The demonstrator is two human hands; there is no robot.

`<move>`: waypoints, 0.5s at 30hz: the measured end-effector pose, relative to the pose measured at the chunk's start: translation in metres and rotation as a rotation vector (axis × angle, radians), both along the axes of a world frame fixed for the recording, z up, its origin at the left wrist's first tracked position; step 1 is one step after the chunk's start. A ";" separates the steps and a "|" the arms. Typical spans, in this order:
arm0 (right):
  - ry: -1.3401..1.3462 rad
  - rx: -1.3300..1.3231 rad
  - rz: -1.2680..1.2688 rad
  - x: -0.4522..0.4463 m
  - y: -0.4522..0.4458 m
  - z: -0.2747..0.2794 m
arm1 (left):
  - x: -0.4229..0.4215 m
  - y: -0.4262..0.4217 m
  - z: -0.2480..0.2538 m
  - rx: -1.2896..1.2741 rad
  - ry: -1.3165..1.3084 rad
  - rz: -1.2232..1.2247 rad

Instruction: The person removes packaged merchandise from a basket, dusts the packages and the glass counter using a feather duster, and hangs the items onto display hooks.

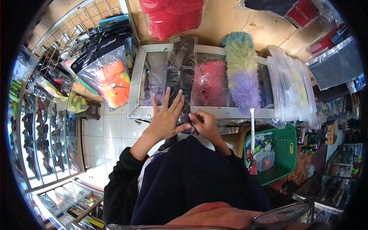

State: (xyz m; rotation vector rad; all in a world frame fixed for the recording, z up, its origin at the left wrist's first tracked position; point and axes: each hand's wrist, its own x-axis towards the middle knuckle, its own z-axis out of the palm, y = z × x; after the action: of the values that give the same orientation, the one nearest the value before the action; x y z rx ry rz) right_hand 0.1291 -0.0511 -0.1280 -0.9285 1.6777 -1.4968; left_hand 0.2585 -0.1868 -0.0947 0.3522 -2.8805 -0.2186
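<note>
A long black item in clear plastic packaging [183, 57] lies across the glass-topped display case [136, 92], its lower end hanging over the front edge. My left hand [165, 117] rests on it with the fingers spread, near the case's front frame. Just to the right, my right hand [203, 123] is closed with thumb and fingers pinching the lower end of the packaging. A feather duster [245, 80] in green, yellow and purple lies on the case to the right, its white handle pointing down past the edge.
Bubble-wrapped packs [291, 86] lie at the case's right end. Below them stands a green basket [285, 153] with small items. Packaged orange goods [115, 82] hang at the left. A red bagged item [172, 17] is behind the case. Shelves stand on both sides.
</note>
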 end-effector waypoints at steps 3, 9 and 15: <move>0.113 -0.036 -0.013 -0.006 0.001 -0.016 | 0.015 0.006 0.010 0.092 -0.077 -0.097; -0.393 -0.131 -0.039 -0.022 0.016 0.033 | 0.015 -0.001 -0.001 -0.066 0.102 -0.110; 1.105 -0.092 -0.634 -0.094 0.065 0.029 | 0.011 -0.011 0.032 0.662 0.618 0.021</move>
State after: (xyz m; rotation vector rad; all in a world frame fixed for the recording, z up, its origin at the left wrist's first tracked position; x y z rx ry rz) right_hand 0.0351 0.0137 -0.0986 -1.5268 2.9138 -1.5309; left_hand 0.2690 -0.1977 -0.0632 0.3416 -2.1264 -1.0730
